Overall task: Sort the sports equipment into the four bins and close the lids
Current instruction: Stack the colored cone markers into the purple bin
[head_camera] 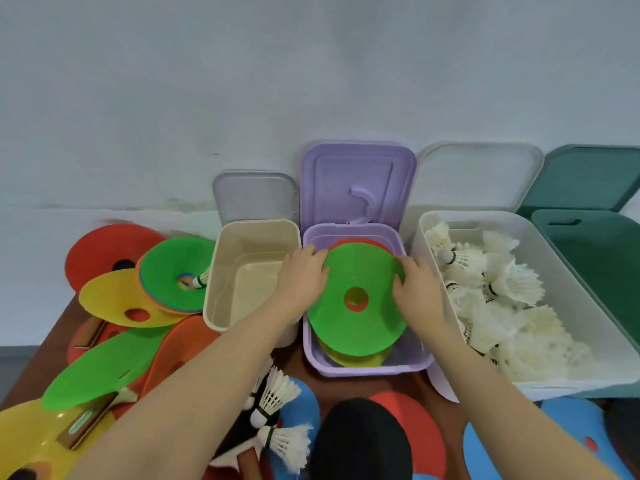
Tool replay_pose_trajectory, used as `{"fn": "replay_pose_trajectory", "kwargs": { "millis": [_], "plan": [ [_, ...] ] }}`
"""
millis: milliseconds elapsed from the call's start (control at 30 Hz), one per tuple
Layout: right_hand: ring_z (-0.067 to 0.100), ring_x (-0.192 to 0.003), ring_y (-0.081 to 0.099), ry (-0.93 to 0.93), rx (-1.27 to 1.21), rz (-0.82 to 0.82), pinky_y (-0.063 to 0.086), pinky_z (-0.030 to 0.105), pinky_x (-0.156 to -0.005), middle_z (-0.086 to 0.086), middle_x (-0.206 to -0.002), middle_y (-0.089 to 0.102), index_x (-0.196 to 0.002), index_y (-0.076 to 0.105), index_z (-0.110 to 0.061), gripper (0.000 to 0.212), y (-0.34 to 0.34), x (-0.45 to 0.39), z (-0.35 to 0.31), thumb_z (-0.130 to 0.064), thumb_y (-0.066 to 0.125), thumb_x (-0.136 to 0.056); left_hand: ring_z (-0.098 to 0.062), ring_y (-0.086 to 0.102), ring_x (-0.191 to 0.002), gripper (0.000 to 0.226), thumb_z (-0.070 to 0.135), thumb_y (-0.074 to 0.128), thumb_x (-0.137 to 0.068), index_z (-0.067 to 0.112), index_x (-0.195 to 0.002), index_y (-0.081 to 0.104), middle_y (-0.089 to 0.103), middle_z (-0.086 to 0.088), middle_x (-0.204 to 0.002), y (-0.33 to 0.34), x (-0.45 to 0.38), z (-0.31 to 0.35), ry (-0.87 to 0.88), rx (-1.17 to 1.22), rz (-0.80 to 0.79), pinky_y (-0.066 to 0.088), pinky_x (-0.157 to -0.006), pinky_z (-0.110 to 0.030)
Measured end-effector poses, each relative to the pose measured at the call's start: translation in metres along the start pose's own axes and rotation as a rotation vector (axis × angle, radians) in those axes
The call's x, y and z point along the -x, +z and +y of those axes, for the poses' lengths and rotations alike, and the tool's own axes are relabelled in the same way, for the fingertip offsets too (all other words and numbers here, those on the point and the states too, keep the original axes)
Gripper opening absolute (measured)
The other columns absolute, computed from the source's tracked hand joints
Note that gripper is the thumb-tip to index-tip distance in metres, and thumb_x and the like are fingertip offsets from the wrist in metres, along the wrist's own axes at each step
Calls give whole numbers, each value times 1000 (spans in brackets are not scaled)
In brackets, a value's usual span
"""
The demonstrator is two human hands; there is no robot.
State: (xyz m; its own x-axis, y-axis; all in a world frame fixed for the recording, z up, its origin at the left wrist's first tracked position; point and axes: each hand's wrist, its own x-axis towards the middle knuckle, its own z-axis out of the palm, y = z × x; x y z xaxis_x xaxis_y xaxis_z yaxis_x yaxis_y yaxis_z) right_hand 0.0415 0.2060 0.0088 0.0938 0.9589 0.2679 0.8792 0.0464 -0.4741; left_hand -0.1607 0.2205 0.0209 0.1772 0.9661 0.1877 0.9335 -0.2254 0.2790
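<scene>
Discs of many colours lie loose at the far left of the table (52, 344), among them a stack with a green top (175, 271), and they wait for sorting. Next to them stands the beige bin (221, 258), open, and nothing can be seen inside it.

The left hand (303, 275) comes over the near right corner of this beige bin and holds the left edge of the green disc (356, 299); its fingers curl over the rim. The disc lies tilted in the purple bin (367, 367), on top of a red and a yellow disc, with the far edge higher than the near one. It is round, so it has no long axis; what matters is that the disc sits between the 2 grips, 1 on each side, and both hands are equally near. The right hand (415, 289) pinches the right edge in the same way.

Probably the next move is to press the disc down flat, so that the purple lid (356, 181), which stands upright behind, can close.

Further right, the white bin (429, 230) is full of shuttlecocks (502, 292), and the green bin (588, 244) is at the frame edge. All 4 lids are open.
</scene>
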Motion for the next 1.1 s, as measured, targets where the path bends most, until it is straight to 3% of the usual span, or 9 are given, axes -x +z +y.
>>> {"fn": "replay_pose_trajectory", "kwargs": {
  "millis": [67, 133, 367, 500, 633, 733, 867, 1000, 1100],
  "plan": [
    [40, -103, 52, 13, 15, -57, 38, 45, -88, 18, -114, 55, -118, 59, -6, 36, 8, 2, 4, -7, 57, -82, -30, 45, -109, 38, 30, 45, -94, 18, -130, 49, 51, -8, -118, 9, 4, -7, -9, -81, -77, 35, -86, -37],
    [38, -108, 50, -9, -36, -92, 37, 46, -91, 16, -119, 53, -120, 58, -7, 37, 11, 8, 7, -10, 59, -83, -32, 45, -108, 38, 29, 47, -93, 16, -128, 52, 52, -9, -119, 12, 12, -13, 38, -88, -43, 35, -86, -38],
    [33, -98, 57, -180, -95, -51, 45, 45, -85, 8, -107, 58, -112, 63, -10, 36, 5, 44, -2, -22, 49, -80, -30, 62, -90, 45, 33, 39, -82, 11, -109, 67, 66, -9, -102, -7, 49, -21, 164, -73, 102, 46, -75, -38],
    [29, -94, 60, -278, -227, 18, 49, 45, -81, 7, -104, 61, -108, 64, -7, 33, -1, 76, -23, -24, 46, -86, -24, 51, -93, 41, 31, 41, -81, 12, -106, 66, 64, -7, -100, -22, 82, -30, 223, -15, 201, 30, -76, -34],
    [18, -84, 57, -315, -331, 48, 48, 40, -76, 1, -95, 59, -102, 64, -8, 28, 3, 113, -44, -25, 46, -88, -22, 45, -95, 36, 28, 41, -84, 11, -101, 67, 62, -6, -101, -29, 130, -46, 271, 64, 224, 33, -75, -38],
    [17, -80, 56, -311, -361, 51, 47, 36, -72, 1, -88, 59, -97, 64, -8, 23, 10, 145, -58, -24, 50, -88, -19, 48, -92, 29, 25, 44, -84, 12, -95, 68, 62, -2, -96, -25, 163, -59, 280, 81, 208, 34, -75, -33],
    [19, -76, 55, -347, -286, -123, 41, 29, -67, -6, -81, 55, -95, 64, -13, 27, 26, 184, -66, -35, 53, -84, -22, 56, -87, 32, 31, 41, -86, 17, -99, 67, 63, 2, -93, -11, 191, -67, 204, 80, 56, 33, -73, -30],
    [17, -115, 46, -216, -42, -514, 26, 28, -89, -8, -122, 54, -125, 51, -26, 59, 56, 207, -58, -57, 55, -75, -27, 39, -122, 45, 35, 40, -95, 21, -138, 40, 46, -1, -133, 4, 199, -64, 9, 6, -320, 30, -96, -39],
    [11, -128, 34, -151, -32, -619, 12, 26, -96, -10, -134, 45, -135, 40, -28, 66, 68, 219, -59, -47, 65, -77, -28, 36, -124, 53, 38, 40, -95, 22, -145, 27, 41, -4, -138, 12, 199, -62, -22, -35, -389, 29, -99, -41]
  ]
}}
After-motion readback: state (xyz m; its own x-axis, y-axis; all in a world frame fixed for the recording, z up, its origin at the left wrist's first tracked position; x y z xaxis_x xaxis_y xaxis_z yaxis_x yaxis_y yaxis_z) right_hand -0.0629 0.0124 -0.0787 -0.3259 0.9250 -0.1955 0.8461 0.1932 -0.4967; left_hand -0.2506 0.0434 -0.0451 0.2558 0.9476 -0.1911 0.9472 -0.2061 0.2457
